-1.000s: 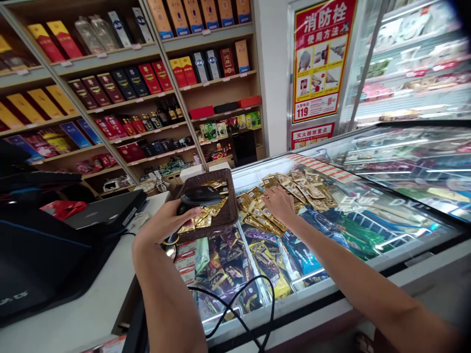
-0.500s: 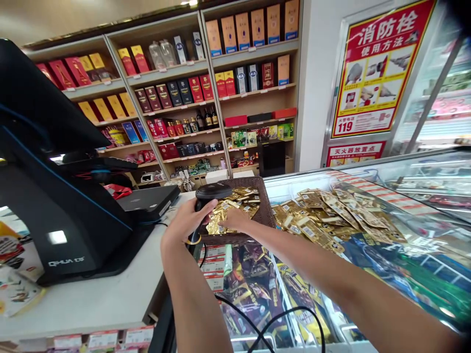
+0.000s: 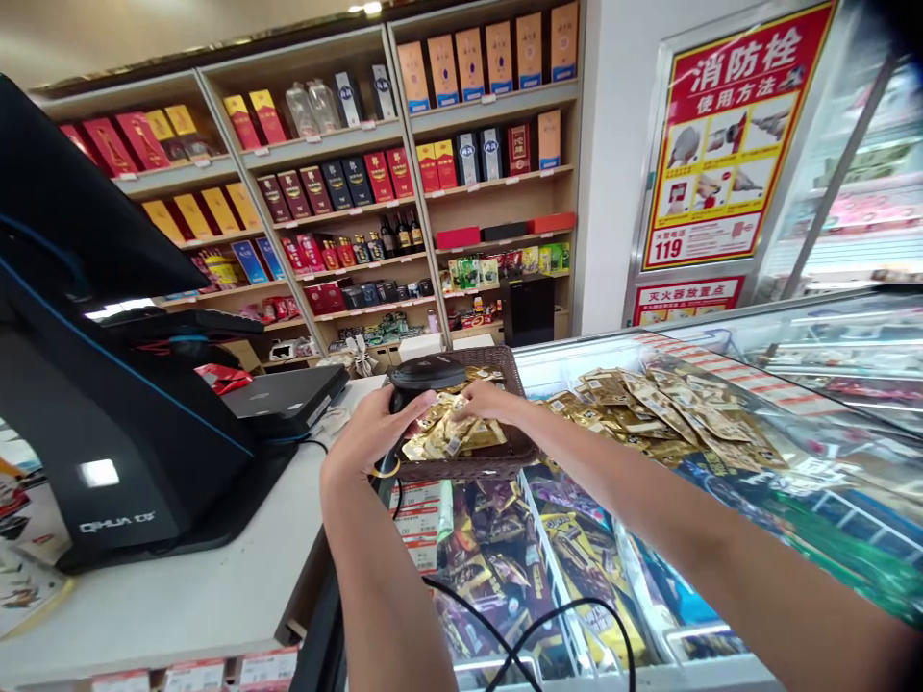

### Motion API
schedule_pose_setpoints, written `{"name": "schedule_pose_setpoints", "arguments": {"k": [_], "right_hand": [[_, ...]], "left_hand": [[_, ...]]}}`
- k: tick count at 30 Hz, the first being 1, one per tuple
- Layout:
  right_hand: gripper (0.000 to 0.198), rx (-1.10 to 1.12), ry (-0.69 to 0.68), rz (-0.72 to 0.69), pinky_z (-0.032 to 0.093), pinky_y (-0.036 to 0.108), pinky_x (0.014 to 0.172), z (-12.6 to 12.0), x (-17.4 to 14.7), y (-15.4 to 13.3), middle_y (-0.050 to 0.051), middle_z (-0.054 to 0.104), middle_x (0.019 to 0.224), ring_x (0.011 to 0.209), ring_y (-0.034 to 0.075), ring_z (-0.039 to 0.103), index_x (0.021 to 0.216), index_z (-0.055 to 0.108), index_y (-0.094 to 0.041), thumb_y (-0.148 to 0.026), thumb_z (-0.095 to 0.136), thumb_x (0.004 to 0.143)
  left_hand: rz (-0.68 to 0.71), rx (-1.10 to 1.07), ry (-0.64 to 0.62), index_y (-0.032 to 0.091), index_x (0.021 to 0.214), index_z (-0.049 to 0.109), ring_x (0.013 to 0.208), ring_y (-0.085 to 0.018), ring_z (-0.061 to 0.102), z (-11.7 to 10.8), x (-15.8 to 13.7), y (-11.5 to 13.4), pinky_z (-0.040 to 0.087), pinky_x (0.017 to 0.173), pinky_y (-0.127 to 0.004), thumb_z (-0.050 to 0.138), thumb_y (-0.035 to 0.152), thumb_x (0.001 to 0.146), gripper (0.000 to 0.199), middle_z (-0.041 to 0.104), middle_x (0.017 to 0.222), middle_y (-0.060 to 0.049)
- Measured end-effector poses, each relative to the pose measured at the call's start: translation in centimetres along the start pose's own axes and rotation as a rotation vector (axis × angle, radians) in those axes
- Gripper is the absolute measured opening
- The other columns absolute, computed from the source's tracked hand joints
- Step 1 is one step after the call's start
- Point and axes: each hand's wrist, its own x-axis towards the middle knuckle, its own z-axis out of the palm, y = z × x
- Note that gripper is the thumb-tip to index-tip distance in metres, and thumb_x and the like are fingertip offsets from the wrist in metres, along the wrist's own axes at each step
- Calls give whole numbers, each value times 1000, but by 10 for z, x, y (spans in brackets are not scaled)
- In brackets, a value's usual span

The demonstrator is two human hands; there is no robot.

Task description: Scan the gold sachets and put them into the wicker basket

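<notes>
My left hand (image 3: 375, 428) is wrapped around the grip of a black barcode scanner (image 3: 429, 373), whose head hangs over the left part of a brown woven basket (image 3: 514, 371). Small shiny gold packets (image 3: 447, 440) fill much of the basket. Inside it, my right hand (image 3: 491, 400) reaches in from the right, its fingers closed on the edge of a gold packet near the scanner head. The fingertips are partly hidden among the packets. A loose pile of similar gold packets (image 3: 670, 413) lies on the glass top to the right of the basket.
A black checkout terminal (image 3: 130, 413) stands on the white counter (image 3: 194, 596) at the left. Below the glass, a freezer case holds bagged goods (image 3: 497, 557). The scanner's black cable (image 3: 505, 649) loops in front. Shelves (image 3: 324, 144) of boxes line the back wall.
My right hand has moved up and slightly right within the basket, uncovering packets below it. The scanner has shifted a little right in my left hand. The view has turned slightly.
</notes>
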Motion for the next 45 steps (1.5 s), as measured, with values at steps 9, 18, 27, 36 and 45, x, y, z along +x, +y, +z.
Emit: {"name": "schedule_pose_setpoints", "arguments": {"k": [9,18,27,36,45], "right_hand": [[39,683,369,320,47,25,56,-118,-125,58,-2,62,67,61,13,57,68,53,-21,-38,85,53],[36,572,718,240,33,24,49,-121,-161,72,-8,32,57,52,11,33,64,38,-25,-47,67,69],[35,514,768,137,24,26,48,-116,-171,58,-7,29,57,52,11,25,63,37,-24,-43,63,76],[34,468,781,160,27,26,48,-122,-171,58,-7,31,58,51,12,28,68,39,-25,-47,62,80],[30,21,911,217,46,36,79,-152,-158,90,11,68,108,94,26,62,103,59,-21,-44,55,83]], "left_hand": [[102,101,-153,19,77,59,61,-17,55,21,7,35,35,54,-25,59,69,78,50,63,67,-3],[243,159,-296,21,71,56,59,-15,51,65,13,73,34,52,-24,59,62,79,42,56,63,1],[244,250,-335,20,66,56,56,-14,48,77,19,73,33,52,-24,62,60,77,42,56,60,1],[245,256,-374,20,71,57,60,-16,52,78,21,73,36,55,-24,60,62,79,43,58,64,-1],[253,265,-369,20,67,55,59,-16,50,74,20,75,35,54,-24,58,65,79,46,58,63,-1]]}}
